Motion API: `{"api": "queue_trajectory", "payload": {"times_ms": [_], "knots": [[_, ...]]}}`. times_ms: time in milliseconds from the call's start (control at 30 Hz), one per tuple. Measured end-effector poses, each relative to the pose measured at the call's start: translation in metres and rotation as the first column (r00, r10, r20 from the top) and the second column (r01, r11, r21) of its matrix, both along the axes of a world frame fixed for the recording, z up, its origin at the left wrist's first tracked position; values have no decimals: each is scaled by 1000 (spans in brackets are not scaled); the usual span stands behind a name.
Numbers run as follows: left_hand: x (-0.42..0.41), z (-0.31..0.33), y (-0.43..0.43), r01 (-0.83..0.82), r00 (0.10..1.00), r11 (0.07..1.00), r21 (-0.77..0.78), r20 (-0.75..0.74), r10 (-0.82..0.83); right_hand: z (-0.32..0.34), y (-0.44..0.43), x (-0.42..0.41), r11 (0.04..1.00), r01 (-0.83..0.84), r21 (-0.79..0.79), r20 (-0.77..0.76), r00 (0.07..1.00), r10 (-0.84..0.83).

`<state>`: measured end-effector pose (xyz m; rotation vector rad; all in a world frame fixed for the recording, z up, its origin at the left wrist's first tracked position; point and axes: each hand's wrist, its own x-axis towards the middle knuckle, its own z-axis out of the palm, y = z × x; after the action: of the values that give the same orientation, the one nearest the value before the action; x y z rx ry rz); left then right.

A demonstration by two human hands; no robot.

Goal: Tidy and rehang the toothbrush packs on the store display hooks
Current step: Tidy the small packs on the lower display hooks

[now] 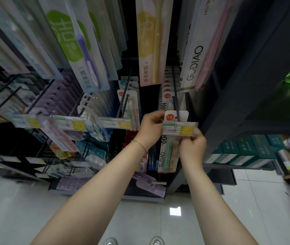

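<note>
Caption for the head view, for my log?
Left hand and right hand grip a white GUDIAO toothbrush pack at the black wire hook, behind its clear price-label holder.

We count two grips, the left grip [150, 129] and the right grip [192, 147], and one toothbrush pack [167, 156] held by both. There is one bracelet [140, 145], on the left wrist.

Four clear price tags run along the hook ends, each with one yellow patch: the far-left tag [26, 121], the second tag [70, 123], the third tag [117, 123] and the fourth tag [180, 129].

In the upper row we make out three front packs: one green pack [80, 50], one yellow pack [151, 46] and one pink-brush pack [199, 50]. The packs stacked behind them are too blurred to count.

At the bottom edge we count two shoe tips, the left shoe tip [110, 242] and the right shoe tip [156, 241].
</note>
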<state>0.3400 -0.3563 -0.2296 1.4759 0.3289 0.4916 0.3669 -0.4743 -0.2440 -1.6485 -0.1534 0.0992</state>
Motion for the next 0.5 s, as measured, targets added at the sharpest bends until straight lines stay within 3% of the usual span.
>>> {"api": "queue_trajectory", "payload": {"times_ms": [100, 233, 333, 400, 500], "knots": [[-1, -3, 2, -28, 998, 999, 16, -49, 29, 3, 8, 1, 1000, -6, 27, -34, 999, 7], [-18, -10, 5, -72, 986, 989, 126, -139, 90, 8, 26, 15, 985, 74, 157, -254, 967, -32], [-36, -16, 10, -105, 970, 985, 139, -202, 132, 4, 37, 27, 997, 43, 64, -240, 970, -27], [-46, -22, 19, -158, 953, 979, 129, -238, 185, -2, 41, 31, 994, 61, 91, -260, 965, -35], [-59, -20, 32, -249, 920, 968, 13, -308, 241, -12, 45, 27, 977, 71, 199, -444, 896, 25]]}}
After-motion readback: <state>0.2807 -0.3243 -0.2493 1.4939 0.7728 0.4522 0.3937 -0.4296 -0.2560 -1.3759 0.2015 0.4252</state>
